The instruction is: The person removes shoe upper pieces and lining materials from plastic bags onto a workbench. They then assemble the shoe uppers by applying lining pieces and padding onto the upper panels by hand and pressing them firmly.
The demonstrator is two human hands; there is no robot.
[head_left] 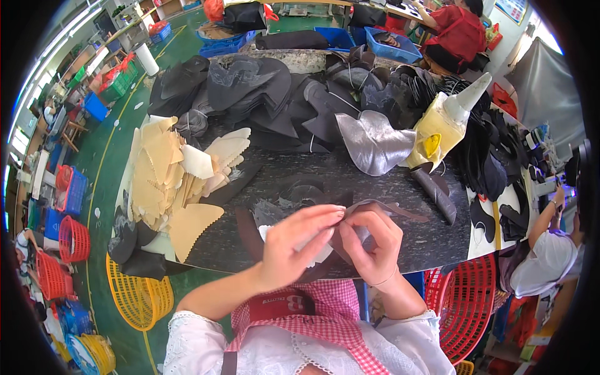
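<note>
My left hand (295, 236) and my right hand (375, 242) meet above the near edge of the table, fingertips pinched together. Between them is a thin, dark leather-like piece (369, 204), its narrow end reaching out to the right. The fingers hide much of it. Under and beside my hands lie more dark cut pieces (249, 232), some with pale smears. Left of them is a heap of tan pieces (164, 178) with zigzag edges, one lying apart toward the near edge (194, 226).
Bundles of black cut pieces (250, 94) cover the table's far side. At right stand a shiny silver curved object (375, 145), a yellow container with a pale cone (442, 128) and a dark roll (434, 195). Yellow (140, 294) and red baskets (465, 306) flank me; co-workers sit beyond.
</note>
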